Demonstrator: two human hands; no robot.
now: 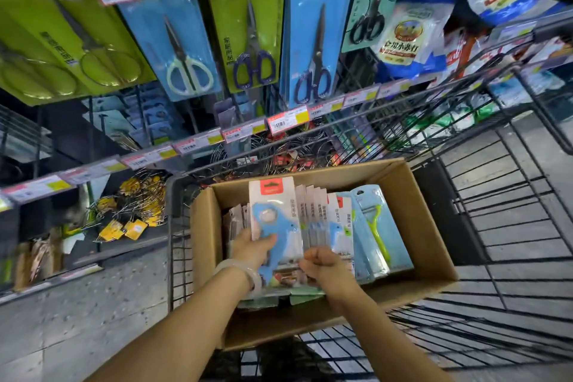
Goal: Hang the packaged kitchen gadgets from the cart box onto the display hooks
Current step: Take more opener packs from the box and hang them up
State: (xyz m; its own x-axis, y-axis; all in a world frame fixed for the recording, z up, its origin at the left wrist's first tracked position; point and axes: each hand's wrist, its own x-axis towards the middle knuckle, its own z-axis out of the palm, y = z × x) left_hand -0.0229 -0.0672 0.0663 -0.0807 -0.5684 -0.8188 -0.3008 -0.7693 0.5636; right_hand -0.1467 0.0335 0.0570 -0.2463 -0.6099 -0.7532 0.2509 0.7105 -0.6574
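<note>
An open cardboard box sits in the wire shopping cart. It holds a row of white carded packs with blue dolphin-shaped gadgets, and packs with a green peeler on the right. My left hand grips the front dolphin pack, thumb across the blue dolphin, lifting it upright above the others. My right hand has curled fingers pinching the lower edges of the packs just behind it. Display hooks with packaged scissors hang above and beyond the cart.
Price-tag rails run across the shelving in front of the cart. Wire racks with yellow tags sit low on the left. Bags of baking soda hang at upper right. Grey floor lies on the left.
</note>
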